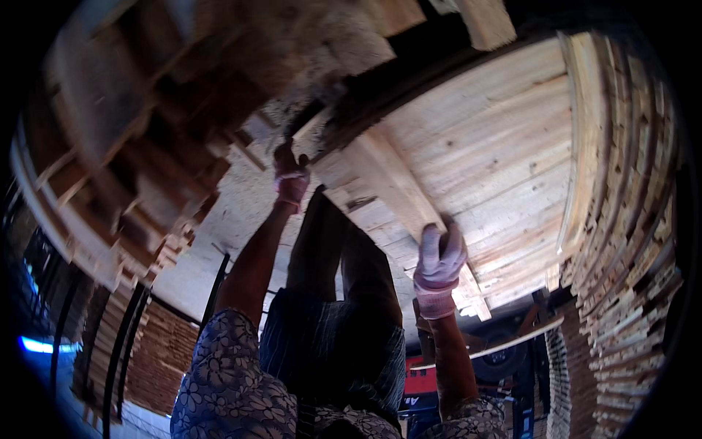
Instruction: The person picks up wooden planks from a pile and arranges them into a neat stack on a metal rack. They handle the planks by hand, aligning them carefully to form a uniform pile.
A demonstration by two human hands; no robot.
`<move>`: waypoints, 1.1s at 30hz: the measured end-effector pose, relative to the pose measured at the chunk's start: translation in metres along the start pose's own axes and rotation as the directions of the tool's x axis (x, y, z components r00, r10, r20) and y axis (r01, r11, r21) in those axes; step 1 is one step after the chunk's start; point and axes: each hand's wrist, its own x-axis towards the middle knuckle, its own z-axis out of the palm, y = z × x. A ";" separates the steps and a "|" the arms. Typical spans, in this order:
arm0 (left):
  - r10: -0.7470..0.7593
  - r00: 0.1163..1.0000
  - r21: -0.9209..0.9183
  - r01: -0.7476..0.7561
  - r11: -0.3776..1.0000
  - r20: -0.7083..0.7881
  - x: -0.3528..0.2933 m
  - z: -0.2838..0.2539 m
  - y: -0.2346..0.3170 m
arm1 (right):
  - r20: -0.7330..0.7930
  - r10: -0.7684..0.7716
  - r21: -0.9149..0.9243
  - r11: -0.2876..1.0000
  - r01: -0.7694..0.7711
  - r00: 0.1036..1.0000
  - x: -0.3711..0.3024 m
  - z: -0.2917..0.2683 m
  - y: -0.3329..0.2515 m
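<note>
My right hand (440,262), in a pale knit glove, has its fingers curled over the near end of a flat wooden crosspiece (395,179). That crosspiece lies across a panel of pale planks (504,154) in front of me and to my right. My left hand (291,179), gloved too, is by the panel's left corner with its fingers curled. A dark, narrow shape shows just beyond its fingertips; what the hand grips is too dim to make out.
Tall stacks of slatted wood stand at the left (124,154) and right (621,168). More stacked wood (157,344) and dark upright bars (124,351) are at lower left. A red machine (420,377) with a dark wheel (501,358) shows beyond the panel's near edge.
</note>
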 end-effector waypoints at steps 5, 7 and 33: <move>-0.213 0.910 0.406 0.055 0.912 0.357 0.048 0.059 -0.075 | -0.033 -0.013 -0.019 1.000 0.012 0.999 -0.012 0.017 0.006; -0.252 0.875 0.436 0.053 0.898 0.413 0.054 0.062 -0.081 | -0.069 0.049 -0.034 0.998 -0.052 0.996 -0.011 0.012 0.004; -0.410 0.737 0.595 0.013 0.804 0.538 0.017 0.080 -0.080 | -0.097 -0.081 -0.111 0.991 0.070 0.992 -0.018 0.024 0.007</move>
